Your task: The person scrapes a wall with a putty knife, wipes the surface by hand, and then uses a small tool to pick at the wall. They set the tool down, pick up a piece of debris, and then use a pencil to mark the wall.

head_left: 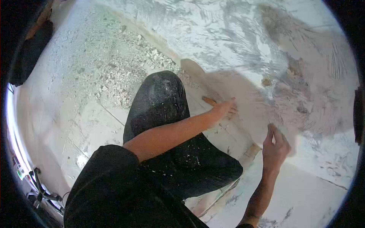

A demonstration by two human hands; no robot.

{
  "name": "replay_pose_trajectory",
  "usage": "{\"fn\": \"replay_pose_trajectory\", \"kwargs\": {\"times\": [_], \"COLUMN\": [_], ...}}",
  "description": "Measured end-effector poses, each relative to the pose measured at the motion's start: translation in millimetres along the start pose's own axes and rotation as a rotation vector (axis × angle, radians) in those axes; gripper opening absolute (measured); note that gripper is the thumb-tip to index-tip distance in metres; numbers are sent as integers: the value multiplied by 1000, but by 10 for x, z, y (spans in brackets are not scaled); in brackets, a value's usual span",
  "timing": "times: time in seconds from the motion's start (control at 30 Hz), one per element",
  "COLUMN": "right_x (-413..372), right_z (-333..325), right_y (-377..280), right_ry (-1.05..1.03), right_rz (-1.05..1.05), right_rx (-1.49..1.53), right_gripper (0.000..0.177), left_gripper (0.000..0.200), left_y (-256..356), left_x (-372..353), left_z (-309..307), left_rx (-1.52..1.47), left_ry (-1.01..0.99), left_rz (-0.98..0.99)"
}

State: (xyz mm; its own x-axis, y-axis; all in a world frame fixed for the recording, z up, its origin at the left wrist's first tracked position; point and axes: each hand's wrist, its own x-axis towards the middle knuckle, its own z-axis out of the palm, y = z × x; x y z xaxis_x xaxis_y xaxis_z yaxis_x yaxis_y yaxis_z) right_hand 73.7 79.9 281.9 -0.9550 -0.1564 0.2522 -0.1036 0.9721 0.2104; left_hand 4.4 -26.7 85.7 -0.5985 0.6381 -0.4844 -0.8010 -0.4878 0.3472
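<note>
My left hand [225,108] is closed round a brown wooden handle [209,101], whose end sticks out on the side toward my knee. Its fingers are near the base of the patchy white wall surface [243,85]; what lies beyond them is too blurred to tell. Further right, my right hand [276,146] is raised beside the same surface, thumb and fingertips pressed together. Anything between those fingertips is too small to make out.
My bent legs [161,97] in dusty dark trousers fill the middle. Broken chips and rubble [118,78] lie on the floor at the upper left. Dark cables [43,192] are at the lower left edge. A dark sleeve [34,53] of another person shows at the upper left.
</note>
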Motion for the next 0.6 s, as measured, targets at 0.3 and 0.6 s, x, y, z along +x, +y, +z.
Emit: {"fn": "replay_pose_trajectory", "kwargs": {"times": [0.3,0.6], "right_x": [-30,-77], "right_z": [-14,66], "right_y": [-50,-212], "right_ry": [-32,45], "right_rz": [-21,55], "right_rx": [82,187], "right_gripper": [15,15], "left_gripper": [59,52], "left_y": [-59,-94], "left_x": [-39,-47], "left_z": [-44,-66], "left_rx": [-53,-83], "left_ry": [-25,5], "left_rz": [17,26]}}
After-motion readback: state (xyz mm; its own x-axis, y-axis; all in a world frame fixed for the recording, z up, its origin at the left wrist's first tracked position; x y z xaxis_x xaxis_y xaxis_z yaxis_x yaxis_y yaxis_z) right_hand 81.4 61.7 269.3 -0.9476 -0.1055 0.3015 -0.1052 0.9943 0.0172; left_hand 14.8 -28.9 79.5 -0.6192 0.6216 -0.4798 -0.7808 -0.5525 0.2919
